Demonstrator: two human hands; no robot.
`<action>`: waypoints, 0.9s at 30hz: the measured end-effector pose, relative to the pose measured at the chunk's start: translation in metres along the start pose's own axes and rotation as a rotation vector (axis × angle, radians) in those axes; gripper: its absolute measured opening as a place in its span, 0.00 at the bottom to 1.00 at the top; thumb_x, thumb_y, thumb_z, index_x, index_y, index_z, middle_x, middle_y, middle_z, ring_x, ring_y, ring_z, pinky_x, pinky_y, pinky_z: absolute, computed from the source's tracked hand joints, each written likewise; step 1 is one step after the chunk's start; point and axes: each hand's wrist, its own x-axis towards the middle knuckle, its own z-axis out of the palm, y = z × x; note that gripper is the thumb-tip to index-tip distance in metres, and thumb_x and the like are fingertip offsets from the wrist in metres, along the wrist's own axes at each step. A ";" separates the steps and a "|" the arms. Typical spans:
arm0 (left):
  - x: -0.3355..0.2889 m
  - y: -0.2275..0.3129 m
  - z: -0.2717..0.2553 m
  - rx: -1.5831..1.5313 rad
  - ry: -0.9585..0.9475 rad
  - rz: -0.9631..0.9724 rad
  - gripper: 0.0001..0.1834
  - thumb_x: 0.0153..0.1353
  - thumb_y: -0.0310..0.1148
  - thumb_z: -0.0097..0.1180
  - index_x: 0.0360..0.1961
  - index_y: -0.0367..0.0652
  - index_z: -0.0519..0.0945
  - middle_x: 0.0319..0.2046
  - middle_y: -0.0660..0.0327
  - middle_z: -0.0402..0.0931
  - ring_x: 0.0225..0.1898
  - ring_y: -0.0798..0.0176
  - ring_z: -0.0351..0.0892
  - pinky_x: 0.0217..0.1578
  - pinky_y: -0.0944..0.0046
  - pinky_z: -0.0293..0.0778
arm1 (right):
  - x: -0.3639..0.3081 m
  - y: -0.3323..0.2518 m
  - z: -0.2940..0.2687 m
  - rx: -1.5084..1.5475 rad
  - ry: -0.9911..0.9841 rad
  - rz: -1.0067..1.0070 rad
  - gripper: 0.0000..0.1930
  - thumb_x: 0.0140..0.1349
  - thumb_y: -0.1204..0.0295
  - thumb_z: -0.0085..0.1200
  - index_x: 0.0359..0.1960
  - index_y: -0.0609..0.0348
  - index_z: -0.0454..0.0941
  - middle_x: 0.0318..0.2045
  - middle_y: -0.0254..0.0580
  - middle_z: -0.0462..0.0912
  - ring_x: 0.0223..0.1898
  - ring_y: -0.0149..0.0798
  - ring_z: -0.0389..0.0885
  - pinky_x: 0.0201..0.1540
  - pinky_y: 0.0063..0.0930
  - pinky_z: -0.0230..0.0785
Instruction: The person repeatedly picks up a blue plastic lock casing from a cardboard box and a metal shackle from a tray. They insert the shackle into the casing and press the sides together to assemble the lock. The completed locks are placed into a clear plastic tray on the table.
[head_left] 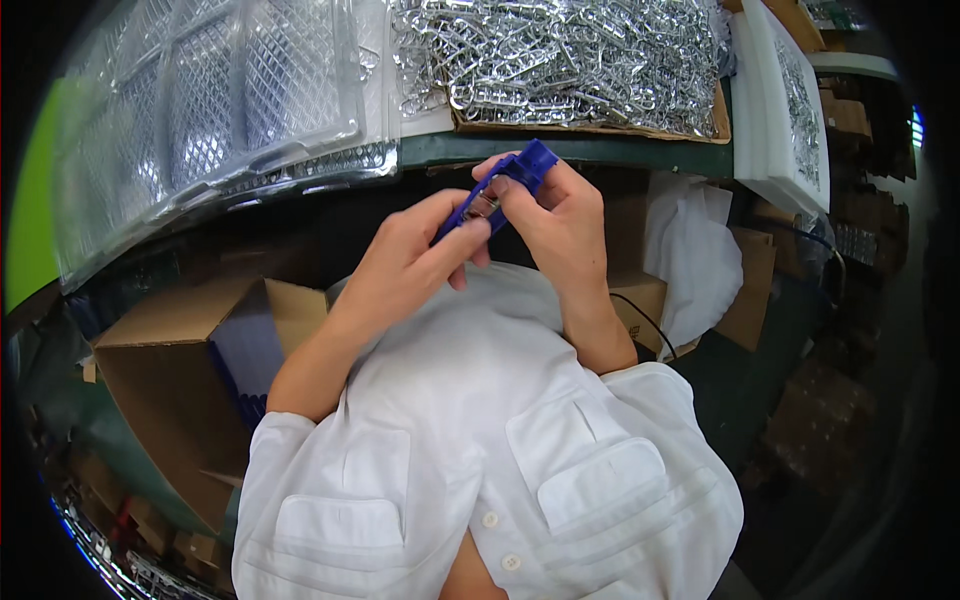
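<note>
A long blue plastic part (537,158) is held in front of my chest, tilted with its far end to the right. Inside its open middle shows a small shiny metal piece (482,207), partly covered by my thumbs. My left hand (408,250) grips the near lower end, thumb on top and fingers curled underneath. Around the upper end closes my right hand (560,218), its thumb pressing by the metal piece. The undersides of the part and several fingertips are hidden.
Beyond my hands, a shallow cardboard box (722,115) holds a heap of shiny metal clips (580,70). Clear plastic trays (215,100) stack at the far left. An open carton (165,325) with blue things stands left; white foam (765,110) and a white bag (695,265) lie right.
</note>
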 end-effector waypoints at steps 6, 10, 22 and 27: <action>-0.034 0.022 -0.018 0.066 -0.037 0.244 0.29 0.70 0.27 0.60 0.72 0.37 0.73 0.53 0.55 0.83 0.43 0.64 0.83 0.45 0.66 0.79 | -0.014 -0.038 -0.023 0.313 -0.294 -0.101 0.24 0.62 0.83 0.64 0.61 0.70 0.79 0.57 0.49 0.84 0.59 0.38 0.83 0.65 0.33 0.73; -0.041 0.035 -0.014 0.526 0.177 0.604 0.35 0.52 0.21 0.75 0.65 0.36 0.80 0.54 0.48 0.84 0.48 0.51 0.87 0.47 0.60 0.82 | -0.022 -0.037 -0.039 0.259 -0.402 -0.221 0.34 0.53 0.84 0.72 0.64 0.71 0.75 0.62 0.58 0.81 0.64 0.46 0.80 0.69 0.41 0.70; -0.055 0.041 -0.021 0.568 0.222 0.603 0.34 0.47 0.18 0.77 0.59 0.37 0.81 0.50 0.50 0.89 0.45 0.57 0.89 0.46 0.63 0.83 | -0.006 -0.038 -0.049 -0.196 -0.468 -0.418 0.30 0.48 0.77 0.80 0.55 0.64 0.83 0.54 0.51 0.84 0.55 0.44 0.85 0.58 0.36 0.77; -0.056 0.048 -0.031 0.598 0.170 0.554 0.33 0.47 0.20 0.77 0.59 0.36 0.81 0.52 0.51 0.88 0.45 0.55 0.89 0.46 0.63 0.83 | -0.002 -0.071 -0.041 -0.580 -0.477 -0.604 0.29 0.48 0.72 0.79 0.54 0.64 0.85 0.47 0.50 0.86 0.48 0.47 0.85 0.51 0.38 0.77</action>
